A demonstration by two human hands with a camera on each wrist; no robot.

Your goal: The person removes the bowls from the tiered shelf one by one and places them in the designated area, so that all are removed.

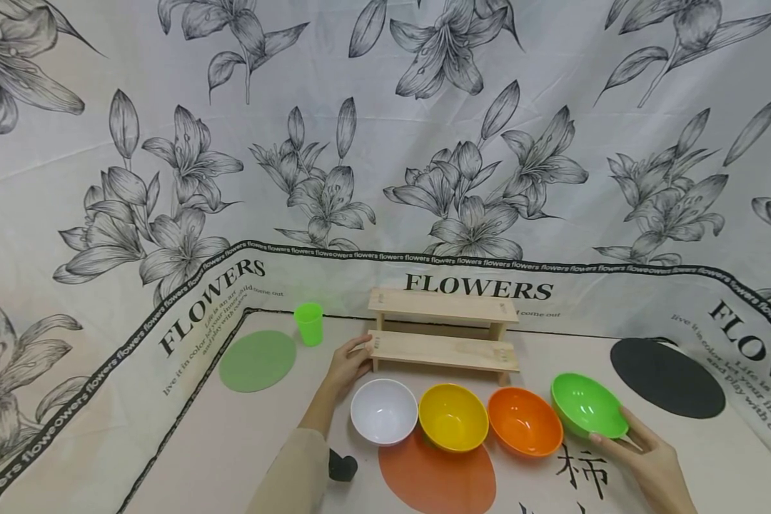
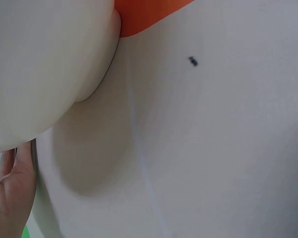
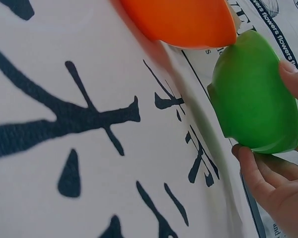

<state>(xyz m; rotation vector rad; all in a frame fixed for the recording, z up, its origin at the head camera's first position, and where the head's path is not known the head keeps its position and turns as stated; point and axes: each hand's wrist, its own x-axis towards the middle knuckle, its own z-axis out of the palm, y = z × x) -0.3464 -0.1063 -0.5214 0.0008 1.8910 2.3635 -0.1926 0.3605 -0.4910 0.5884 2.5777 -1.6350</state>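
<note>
My right hand [image 1: 645, 457] grips the right side of a green bowl [image 1: 587, 405], thumb on one side and fingers on the other. The right wrist view shows that bowl [image 3: 258, 94] tilted, against or very near the orange bowl [image 3: 188, 22]. At the lower step's left end, my left hand [image 1: 349, 368] holds a two-step wooden stand [image 1: 443, 350]. White [image 1: 384, 412], yellow [image 1: 452, 417] and orange [image 1: 525, 422] bowls sit in a row before the stand. In the left wrist view, the white bowl [image 2: 44, 64] hides the left fingertips.
A green cup [image 1: 309, 325] stands left of the stand, near a green round patch [image 1: 257, 360]. To the right lies a dark round patch [image 1: 668, 377]. An orange patch [image 1: 437, 478] shows below the bowls. Flower-printed cloth [image 1: 321, 171] hangs behind.
</note>
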